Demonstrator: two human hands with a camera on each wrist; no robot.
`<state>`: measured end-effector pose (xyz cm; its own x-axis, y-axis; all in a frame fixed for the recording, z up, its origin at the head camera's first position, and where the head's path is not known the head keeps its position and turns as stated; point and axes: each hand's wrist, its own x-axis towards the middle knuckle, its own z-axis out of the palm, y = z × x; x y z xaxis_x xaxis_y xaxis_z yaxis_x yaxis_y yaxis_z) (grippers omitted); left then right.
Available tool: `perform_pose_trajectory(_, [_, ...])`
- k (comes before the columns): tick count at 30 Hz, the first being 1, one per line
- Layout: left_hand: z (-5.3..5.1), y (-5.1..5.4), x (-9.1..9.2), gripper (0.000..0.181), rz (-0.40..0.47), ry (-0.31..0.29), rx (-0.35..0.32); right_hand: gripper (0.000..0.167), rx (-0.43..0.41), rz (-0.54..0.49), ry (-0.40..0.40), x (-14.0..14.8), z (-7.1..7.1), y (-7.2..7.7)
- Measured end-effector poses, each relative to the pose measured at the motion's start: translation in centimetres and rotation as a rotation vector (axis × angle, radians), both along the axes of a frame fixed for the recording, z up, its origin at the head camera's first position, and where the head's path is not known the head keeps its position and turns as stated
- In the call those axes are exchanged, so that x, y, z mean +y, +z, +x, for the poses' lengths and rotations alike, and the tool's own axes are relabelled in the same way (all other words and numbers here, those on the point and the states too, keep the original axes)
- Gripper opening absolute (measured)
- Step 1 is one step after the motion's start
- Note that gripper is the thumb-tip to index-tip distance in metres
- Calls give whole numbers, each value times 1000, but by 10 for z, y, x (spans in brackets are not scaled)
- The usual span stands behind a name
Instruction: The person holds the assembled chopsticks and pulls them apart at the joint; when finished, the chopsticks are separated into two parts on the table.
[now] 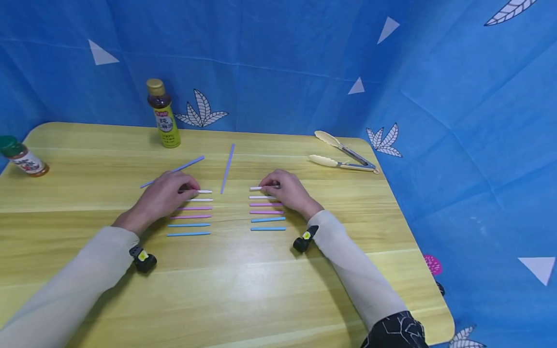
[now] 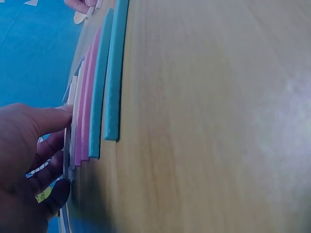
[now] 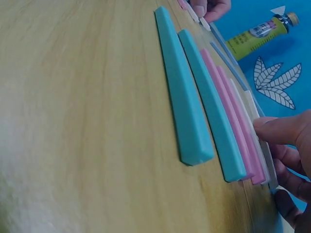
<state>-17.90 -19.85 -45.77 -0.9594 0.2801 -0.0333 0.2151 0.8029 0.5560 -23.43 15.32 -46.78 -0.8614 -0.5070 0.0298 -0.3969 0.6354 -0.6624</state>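
Thin tapered sticks lie crosswise in two columns on the table. My left hand (image 1: 164,195) pinches the farthest white stick (image 1: 205,192) of the left column between thumb and fingers. Opposite it, my right hand (image 1: 287,192) holds the farthest white stick (image 1: 255,188) of the right column near its outer part. Nearer me in each column come another white stick (image 1: 261,197), two pink sticks (image 1: 266,212) and two blue sticks (image 1: 189,234). Beyond the columns, one purple stick (image 1: 227,169) points away from me, and another purple stick (image 1: 191,163) slants partly behind my left hand.
A sesame oil bottle (image 1: 167,121) stands at the back left, and a green-capped jar (image 1: 28,159) at the far left edge. Spread tongs (image 1: 348,157) lie at the back right. Blue patterned cloth (image 1: 278,63) hangs behind the wooden table (image 1: 243,290).
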Motion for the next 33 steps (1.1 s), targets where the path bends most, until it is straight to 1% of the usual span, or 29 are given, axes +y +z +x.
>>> perform_pose_trajectory(7, [-3, 3, 1, 16, 4, 4, -11, 13, 2, 14, 8, 0, -3, 4])
perform_pose_trajectory(20, [-9, 7, 3, 15, -5, -1, -3, 14, -10, 17, 12, 1, -7, 7])
perform_pose_trajectory(24, [-7, 5, 2, 14, 3, -1, 0, 13, -2, 15, 15, 2, -6, 6])
perform_pose_trajectory(29, [-2, 1, 2, 13, 2, 9, -26, 14, -16, 32, 33, 2, -4, 0])
perform_pose_trajectory(33, [-1, 0, 3, 13, -2, 23, -31, 13, -21, 26, 32, 1, -3, -1])
